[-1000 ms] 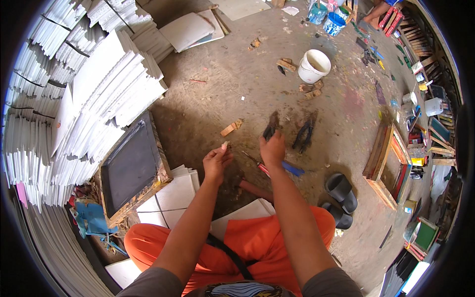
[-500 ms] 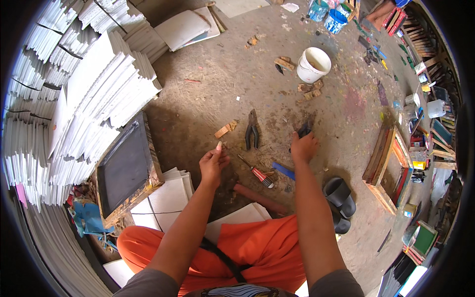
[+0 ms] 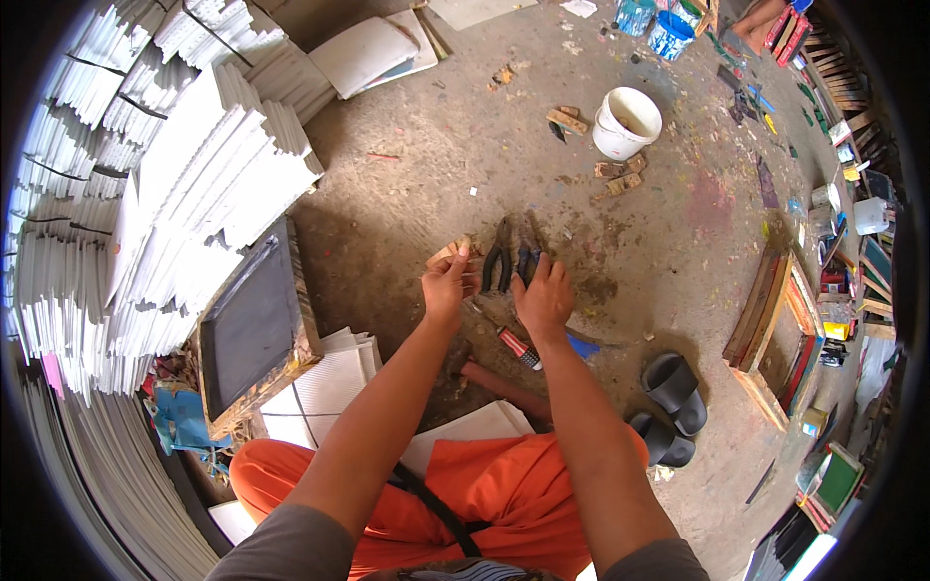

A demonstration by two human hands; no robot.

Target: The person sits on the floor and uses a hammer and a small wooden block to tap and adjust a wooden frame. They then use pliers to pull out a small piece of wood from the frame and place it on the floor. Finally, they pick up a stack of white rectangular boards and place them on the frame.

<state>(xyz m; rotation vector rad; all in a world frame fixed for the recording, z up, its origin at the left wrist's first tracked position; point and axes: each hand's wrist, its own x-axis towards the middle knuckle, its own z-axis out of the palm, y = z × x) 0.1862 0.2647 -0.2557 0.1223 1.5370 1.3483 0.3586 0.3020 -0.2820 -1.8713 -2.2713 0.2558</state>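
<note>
My left hand (image 3: 448, 288) is above the floor with fingertips pinched together beside a small wooden block (image 3: 441, 254); whatever is between them is too small to make out. My right hand (image 3: 544, 298) is closed around the handles of a dark pair of pliers (image 3: 524, 240), jaws pointing away from me. Just left of it, black-handled pliers (image 3: 495, 263) lie on the floor. Nearer to me lie a screwdriver (image 3: 519, 348) with a red and white handle and a hammer (image 3: 499, 384) with a reddish handle. A blue strip (image 3: 582, 347) is partly hidden by my right wrist.
White paper stacks (image 3: 184, 184) rise at the left, with a dark-screened wooden frame (image 3: 254, 324) leaning beside them. A white bucket (image 3: 626, 124) stands farther off near wood scraps (image 3: 620, 176). Black slippers (image 3: 675, 392) and another wooden frame (image 3: 775, 339) are at right. Another person's limb (image 3: 758, 27) shows far right.
My right hand has moved left with the dark pliers, bringing them beside the pair on the floor. My left hand has shifted slightly right and farther away, up to the wooden block.
</note>
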